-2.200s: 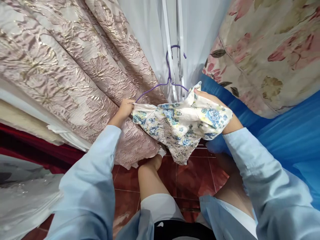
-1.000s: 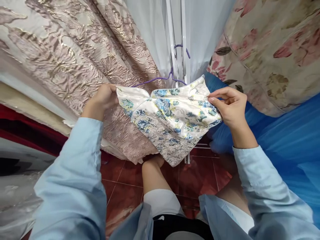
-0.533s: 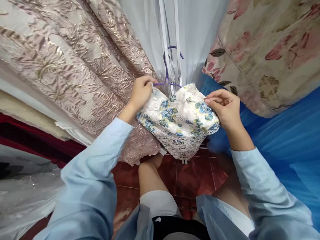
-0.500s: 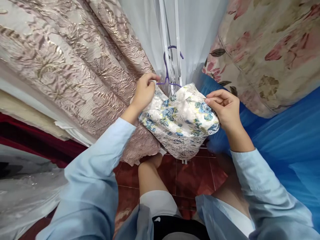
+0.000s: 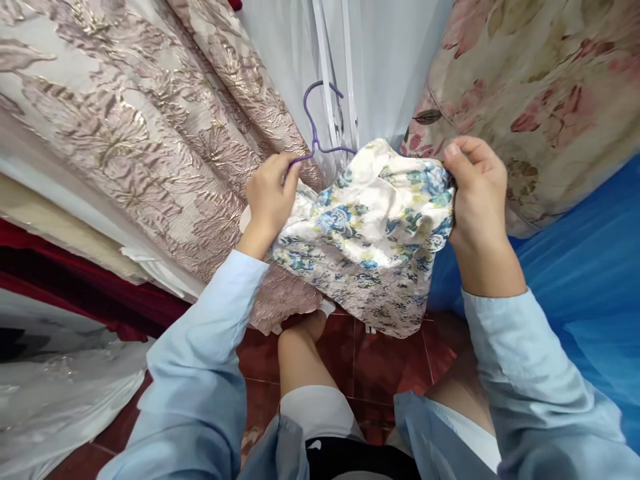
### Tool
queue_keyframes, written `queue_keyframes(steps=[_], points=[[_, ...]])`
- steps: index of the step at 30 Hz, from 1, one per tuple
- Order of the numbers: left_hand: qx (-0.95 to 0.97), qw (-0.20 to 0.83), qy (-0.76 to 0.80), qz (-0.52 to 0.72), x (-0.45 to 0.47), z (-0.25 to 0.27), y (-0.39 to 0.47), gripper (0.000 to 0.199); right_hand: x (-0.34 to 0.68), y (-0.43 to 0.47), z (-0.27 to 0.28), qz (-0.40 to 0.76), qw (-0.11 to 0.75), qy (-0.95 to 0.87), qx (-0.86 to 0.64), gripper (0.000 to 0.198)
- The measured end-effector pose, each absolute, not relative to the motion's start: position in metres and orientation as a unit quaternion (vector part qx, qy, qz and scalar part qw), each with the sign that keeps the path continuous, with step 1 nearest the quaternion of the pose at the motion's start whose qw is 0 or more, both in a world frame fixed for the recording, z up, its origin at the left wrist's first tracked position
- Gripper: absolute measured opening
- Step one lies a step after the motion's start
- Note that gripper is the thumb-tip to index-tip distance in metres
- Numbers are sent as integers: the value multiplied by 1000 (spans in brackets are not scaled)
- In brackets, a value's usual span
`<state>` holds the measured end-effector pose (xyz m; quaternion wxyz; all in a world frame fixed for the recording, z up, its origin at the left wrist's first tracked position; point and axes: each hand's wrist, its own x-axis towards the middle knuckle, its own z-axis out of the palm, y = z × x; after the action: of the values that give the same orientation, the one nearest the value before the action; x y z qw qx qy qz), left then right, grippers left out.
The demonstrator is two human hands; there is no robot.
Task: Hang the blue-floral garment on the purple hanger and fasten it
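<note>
A white garment with blue flowers and green-yellow leaves [image 5: 367, 223] hangs between my two hands, on a purple hanger [image 5: 314, 127]. My left hand [image 5: 270, 197] is closed on the hanger's left arm, together with the garment's upper left side. On the other side, my right hand [image 5: 479, 190] pinches the upper right corner of the fabric and holds it stretched out. The right end of the hanger is hidden under the cloth. White strips run by the hanger's hook; I cannot tell whether it hangs on anything.
A pink and gold embossed fabric [image 5: 165, 153] hangs at the left, a cream floral fabric [image 5: 540, 100] at the right, with blue cloth [image 5: 565, 267] below it. White sheer cloth [image 5: 400, 60] hangs behind. Red floor tiles [image 5: 387, 363] lie below, around my legs.
My right hand has moved right and up, pulling the garment wider. The hanger has shifted left and slightly up, with its left arm now in my left hand's grip.
</note>
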<state>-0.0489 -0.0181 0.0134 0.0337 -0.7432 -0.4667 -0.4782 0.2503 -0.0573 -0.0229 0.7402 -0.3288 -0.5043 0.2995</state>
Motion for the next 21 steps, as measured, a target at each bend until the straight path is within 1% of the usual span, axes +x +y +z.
queue_keyframes(steps=[2, 4, 5, 7, 9, 10, 12, 14, 17, 19, 21], points=[[-725, 89, -506, -458, -62, 13, -16, 26, 231, -77, -14, 337, 709, -539, -305, 16], [-717, 97, -537, -433, -78, -1, -8, 32, 206, -105, -16, 374, 645, -600, -289, 17], [-716, 70, -544, -432, -86, -12, -3, 35, 194, -121, -20, 398, 596, -639, -280, 22], [-701, -21, -539, -466, -97, -36, 4, 44, 177, -150, -33, 446, 500, -703, -237, 41], [-664, -100, -515, -533, -100, -54, 1, 54, 173, -174, -54, 486, 440, -728, -202, 58], [-649, -121, -499, -561, -97, -60, -4, 59, 175, -184, -66, 506, 426, -723, -200, 62], [-648, -152, -464, -585, -84, -61, -22, 65, 184, -201, -96, 538, 435, -683, -233, 61], [-671, -214, -417, -575, -62, -54, -44, 69, 194, -216, -128, 552, 458, -631, -295, 56], [-686, -400, -299, -529, -14, -38, -73, 74, 207, -241, -172, 554, 482, -545, -405, 52], [-674, -543, -201, -458, 24, -30, -83, 75, 212, -255, -192, 545, 501, -495, -456, 52], [-650, -653, -117, -370, 65, -23, -85, 74, 218, -267, -203, 533, 511, -468, -485, 51]])
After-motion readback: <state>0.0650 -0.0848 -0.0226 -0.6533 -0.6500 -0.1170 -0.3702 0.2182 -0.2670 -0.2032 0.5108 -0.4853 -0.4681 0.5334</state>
